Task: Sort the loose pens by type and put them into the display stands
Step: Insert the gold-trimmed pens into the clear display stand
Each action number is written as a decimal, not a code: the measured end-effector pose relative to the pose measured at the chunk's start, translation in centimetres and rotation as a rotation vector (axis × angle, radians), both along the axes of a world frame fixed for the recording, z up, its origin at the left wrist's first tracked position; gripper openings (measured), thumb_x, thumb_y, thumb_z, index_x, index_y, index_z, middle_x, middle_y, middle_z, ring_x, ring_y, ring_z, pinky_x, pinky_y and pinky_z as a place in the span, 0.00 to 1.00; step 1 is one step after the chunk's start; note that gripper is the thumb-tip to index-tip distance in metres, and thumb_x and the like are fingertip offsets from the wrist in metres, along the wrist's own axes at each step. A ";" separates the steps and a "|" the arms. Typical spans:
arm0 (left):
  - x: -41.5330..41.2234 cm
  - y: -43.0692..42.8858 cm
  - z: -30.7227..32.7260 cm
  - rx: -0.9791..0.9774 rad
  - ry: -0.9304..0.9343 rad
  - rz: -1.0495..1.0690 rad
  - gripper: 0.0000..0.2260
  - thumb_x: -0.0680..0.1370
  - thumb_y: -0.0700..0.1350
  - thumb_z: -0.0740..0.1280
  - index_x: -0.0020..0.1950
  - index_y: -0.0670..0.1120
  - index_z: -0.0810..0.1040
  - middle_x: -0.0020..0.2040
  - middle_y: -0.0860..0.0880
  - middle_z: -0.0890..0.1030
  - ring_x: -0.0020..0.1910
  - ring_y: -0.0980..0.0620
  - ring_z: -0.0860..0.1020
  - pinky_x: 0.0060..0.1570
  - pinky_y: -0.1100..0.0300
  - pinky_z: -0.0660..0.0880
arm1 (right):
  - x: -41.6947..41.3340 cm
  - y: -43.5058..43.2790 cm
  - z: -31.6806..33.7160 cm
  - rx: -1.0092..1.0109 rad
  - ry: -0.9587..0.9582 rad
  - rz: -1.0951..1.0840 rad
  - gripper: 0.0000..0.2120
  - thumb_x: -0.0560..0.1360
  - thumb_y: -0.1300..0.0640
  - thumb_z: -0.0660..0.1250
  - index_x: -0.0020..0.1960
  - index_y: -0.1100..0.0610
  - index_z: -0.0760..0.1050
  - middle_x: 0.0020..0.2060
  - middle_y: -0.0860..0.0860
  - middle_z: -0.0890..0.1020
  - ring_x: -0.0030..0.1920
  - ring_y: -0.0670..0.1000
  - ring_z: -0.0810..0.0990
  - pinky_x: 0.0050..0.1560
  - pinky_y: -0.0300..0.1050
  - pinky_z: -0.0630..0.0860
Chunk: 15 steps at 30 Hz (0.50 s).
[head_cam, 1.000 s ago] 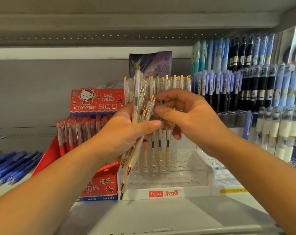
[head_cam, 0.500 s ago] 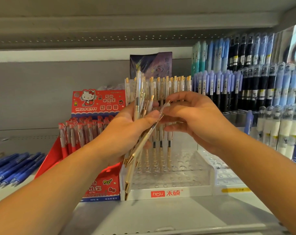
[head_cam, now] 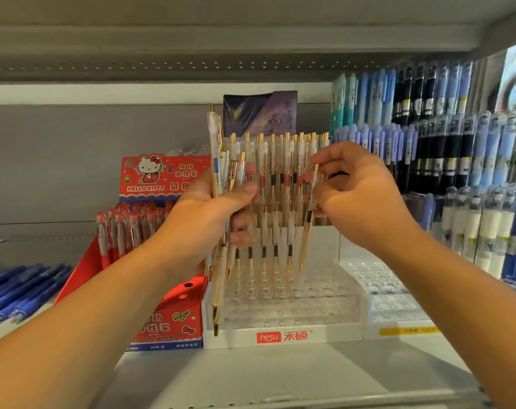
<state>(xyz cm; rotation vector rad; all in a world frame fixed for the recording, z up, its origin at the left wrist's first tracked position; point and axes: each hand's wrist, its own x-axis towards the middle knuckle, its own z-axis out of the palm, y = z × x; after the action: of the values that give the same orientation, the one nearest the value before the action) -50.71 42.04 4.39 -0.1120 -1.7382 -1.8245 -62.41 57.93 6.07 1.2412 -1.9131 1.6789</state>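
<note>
On the grey shelf (head_cam: pixel 280 376) stood the clear stepped stand (head_cam: pixel 283 326) (its back rows held gold-tipped pens). In front of it the left hand (head_cam: pixel 203 219) gripped a bundle of pens (head_cam: pixel 218 172) upright, and the right hand (head_cam: pixel 360 196) pinched a single pen (head_cam: pixel 308 225), tip down above the stand, apart from the bundle

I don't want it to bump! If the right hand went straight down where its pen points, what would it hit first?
Probably the holed step of the clear stand, just right of the standing pens. The pen in the right hand hangs above it, though depth is unclear.
</note>
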 end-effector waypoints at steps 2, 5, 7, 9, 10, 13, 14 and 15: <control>0.0 0.0 0.0 0.007 0.005 0.006 0.11 0.79 0.39 0.66 0.62 0.45 0.78 0.40 0.48 0.77 0.28 0.54 0.67 0.23 0.62 0.66 | -0.1 0.0 -0.2 -0.015 0.060 -0.008 0.16 0.75 0.70 0.65 0.51 0.50 0.73 0.40 0.42 0.76 0.34 0.40 0.77 0.37 0.41 0.80; 0.0 0.0 0.1 0.012 0.006 0.007 0.11 0.80 0.39 0.65 0.61 0.45 0.78 0.40 0.47 0.76 0.28 0.54 0.67 0.23 0.62 0.65 | -0.3 0.1 -0.3 -0.003 0.109 -0.034 0.15 0.75 0.70 0.65 0.52 0.50 0.73 0.40 0.40 0.76 0.35 0.37 0.77 0.36 0.35 0.78; 0.0 0.0 0.1 0.006 0.010 0.003 0.10 0.80 0.38 0.65 0.61 0.45 0.78 0.40 0.47 0.76 0.28 0.54 0.67 0.23 0.62 0.65 | -0.3 0.0 -0.4 0.057 0.090 -0.047 0.16 0.75 0.70 0.65 0.52 0.49 0.72 0.42 0.42 0.76 0.38 0.40 0.78 0.38 0.36 0.79; 0.1 0.0 0.2 0.008 0.020 -0.004 0.10 0.80 0.38 0.64 0.59 0.46 0.79 0.40 0.48 0.77 0.27 0.54 0.67 0.23 0.62 0.65 | -0.3 -0.3 -0.6 0.141 0.035 -0.033 0.16 0.75 0.70 0.65 0.52 0.49 0.73 0.44 0.45 0.75 0.45 0.49 0.80 0.45 0.44 0.82; 0.1 0.0 0.2 0.013 0.024 -0.008 0.09 0.80 0.38 0.64 0.58 0.46 0.79 0.39 0.48 0.77 0.27 0.54 0.68 0.23 0.62 0.65 | -0.3 -0.4 -0.7 0.186 0.012 -0.018 0.16 0.75 0.71 0.65 0.53 0.50 0.74 0.45 0.46 0.76 0.46 0.52 0.81 0.47 0.49 0.83; 0.1 0.0 0.2 0.020 0.026 -0.010 0.09 0.80 0.39 0.64 0.57 0.47 0.80 0.39 0.48 0.78 0.27 0.55 0.68 0.23 0.62 0.65 | -0.4 -0.6 -1.1 0.331 0.023 -0.003 0.16 0.74 0.70 0.64 0.53 0.51 0.75 0.44 0.47 0.77 0.44 0.53 0.81 0.47 0.54 0.83; 0.1 0.0 0.2 0.019 0.025 -0.005 0.09 0.80 0.39 0.64 0.58 0.47 0.80 0.39 0.48 0.78 0.27 0.55 0.68 0.23 0.62 0.65 | -0.4 -0.6 -1.2 0.354 0.048 -0.012 0.16 0.74 0.70 0.64 0.53 0.50 0.75 0.43 0.47 0.77 0.43 0.52 0.80 0.47 0.53 0.83; 0.1 0.0 0.2 0.017 0.026 -0.001 0.09 0.80 0.39 0.64 0.58 0.47 0.80 0.40 0.48 0.78 0.27 0.55 0.68 0.23 0.62 0.65 | -0.4 -0.6 -1.3 0.357 0.086 -0.034 0.16 0.74 0.69 0.65 0.52 0.49 0.76 0.42 0.46 0.77 0.43 0.51 0.80 0.47 0.49 0.82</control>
<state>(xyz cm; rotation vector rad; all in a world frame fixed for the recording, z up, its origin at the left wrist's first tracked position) -50.59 41.99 4.62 -0.1293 -1.7046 -1.8309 -62.83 57.38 4.77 1.3691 -2.2314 1.2798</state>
